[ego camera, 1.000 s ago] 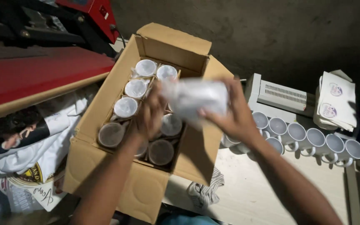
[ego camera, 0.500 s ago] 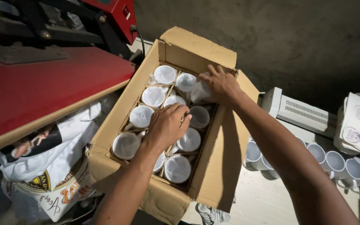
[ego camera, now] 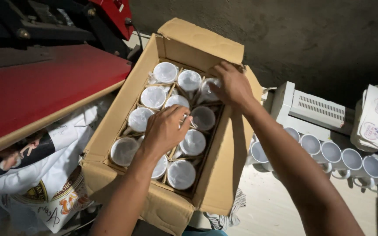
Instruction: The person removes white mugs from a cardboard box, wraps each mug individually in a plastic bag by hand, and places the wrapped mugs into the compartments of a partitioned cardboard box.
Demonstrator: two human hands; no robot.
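Right hand (ego camera: 232,85) lowered onto boxed mugs (ego camera: 189,81).

Open cardboard box (ego camera: 110,144), flaps raised, tilted slightly. Card dividers hold white mugs (ego camera: 153,97) upright, each wrapped in clear plastic. One wrapped mug (ego camera: 207,89) sits in the far right corner compartment

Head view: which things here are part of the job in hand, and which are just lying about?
In hand:
cardboard box
wrapped mugs in its dividers
left hand resting on them
right hand at the far corner mug

Lying about:
bare white mugs in a row
red press
printed cloth
white machine
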